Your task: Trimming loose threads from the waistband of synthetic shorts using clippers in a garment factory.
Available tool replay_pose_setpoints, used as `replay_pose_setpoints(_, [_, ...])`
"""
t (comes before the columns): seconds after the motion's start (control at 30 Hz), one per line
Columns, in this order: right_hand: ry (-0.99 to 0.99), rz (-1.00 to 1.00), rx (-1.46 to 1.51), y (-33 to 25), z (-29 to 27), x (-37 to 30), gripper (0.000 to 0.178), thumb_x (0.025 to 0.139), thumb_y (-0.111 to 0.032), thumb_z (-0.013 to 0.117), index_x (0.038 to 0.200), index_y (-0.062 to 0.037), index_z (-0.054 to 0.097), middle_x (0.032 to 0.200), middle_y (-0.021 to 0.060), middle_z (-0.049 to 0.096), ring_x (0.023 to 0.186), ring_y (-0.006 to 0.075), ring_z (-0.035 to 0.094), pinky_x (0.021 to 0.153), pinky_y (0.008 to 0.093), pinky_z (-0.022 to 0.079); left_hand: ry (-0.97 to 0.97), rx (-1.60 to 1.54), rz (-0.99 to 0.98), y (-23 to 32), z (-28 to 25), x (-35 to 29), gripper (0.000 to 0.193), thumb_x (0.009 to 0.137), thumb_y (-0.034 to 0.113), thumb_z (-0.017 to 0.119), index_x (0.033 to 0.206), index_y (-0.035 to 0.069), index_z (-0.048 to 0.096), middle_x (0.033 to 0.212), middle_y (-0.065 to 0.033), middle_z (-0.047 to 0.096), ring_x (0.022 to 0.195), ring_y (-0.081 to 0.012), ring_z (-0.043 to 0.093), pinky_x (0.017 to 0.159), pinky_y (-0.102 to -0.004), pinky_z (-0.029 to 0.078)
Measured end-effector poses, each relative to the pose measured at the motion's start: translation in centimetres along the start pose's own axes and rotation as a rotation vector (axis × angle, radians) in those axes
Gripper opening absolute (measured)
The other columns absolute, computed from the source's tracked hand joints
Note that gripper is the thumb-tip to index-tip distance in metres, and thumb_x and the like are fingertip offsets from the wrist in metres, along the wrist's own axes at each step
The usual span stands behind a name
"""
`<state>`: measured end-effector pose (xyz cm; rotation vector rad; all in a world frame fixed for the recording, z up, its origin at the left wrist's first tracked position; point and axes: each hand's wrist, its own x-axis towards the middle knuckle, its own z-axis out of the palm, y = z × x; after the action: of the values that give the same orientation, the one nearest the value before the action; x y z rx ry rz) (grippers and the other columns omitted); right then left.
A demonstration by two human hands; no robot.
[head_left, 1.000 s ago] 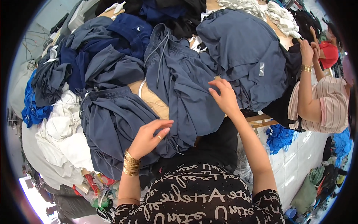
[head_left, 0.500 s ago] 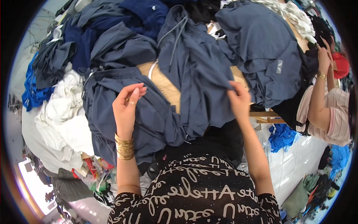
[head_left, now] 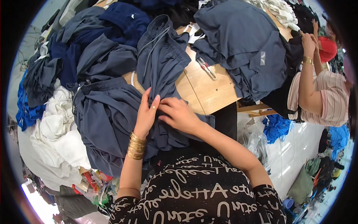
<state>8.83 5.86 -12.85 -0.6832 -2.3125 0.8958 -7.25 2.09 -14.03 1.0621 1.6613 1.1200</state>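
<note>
A pair of dark grey drawstring shorts (head_left: 156, 56) lies before me, its elastic waistband at the far end and its cord hanging down the front. My left hand (head_left: 146, 114) is on the gathered cloth, thumb and fingers closed about a fold. Right beside it, my right hand (head_left: 178, 114) has crossed to the middle, its curled fingers gripping the same cloth. The hands almost touch, and some fingertips are hidden in the folds. A second grey garment with a gathered waist (head_left: 106, 115) is spread under and left of my left forearm.
Thread snips (head_left: 206, 68) rest on the wooden tabletop (head_left: 201, 93). Piled grey garments (head_left: 242, 48) stand at the right, grey and navy ones (head_left: 108, 48) at the far left, white cloth (head_left: 56, 130) nearer. A person in a striped top (head_left: 317, 97) handles dark cloth at the right.
My right hand has come left across the shorts to meet my left hand, folding the cloth inward. The tabletop and snips are now uncovered. My left hand has moved slightly right onto the cloth.
</note>
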Motion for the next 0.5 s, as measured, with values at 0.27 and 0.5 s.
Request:
replay_pose_setpoints(0.27, [0.269, 0.436, -0.819, 12.4, -8.4, -1.7, 0.043, 0.077, -0.024, 0.062, 0.112, -0.0030, 0.050, 0.099, 0.0118, 0.054, 0.088, 0.0281, 0.054, 0.076, 0.0372, 0.045, -0.199, 0.129, 0.016, 1.2, 2.4, 0.6, 0.051, 0.080, 0.006, 0.058, 0.126, 0.003, 0.035, 0.084, -0.0110, 0.060, 0.066, -0.0155, 0.061, 0.062, -0.0278, 0.048])
replay_pose_setpoints(0.5, [0.289, 0.726, -0.153, 10.8, -10.1, -6.6, 0.019, 0.086, -0.016, 0.050, 0.090, 0.0014, 0.057, 0.066, 0.0149, 0.060, 0.051, 0.0293, 0.057, 0.051, 0.0356, 0.048, -0.366, 0.179, 0.169, 4.5, 2.9, 3.2, 0.015, 0.084, 0.004, 0.047, 0.089, 0.002, 0.060, 0.063, -0.0077, 0.061, 0.062, -0.0141, 0.063, 0.058, -0.0265, 0.047])
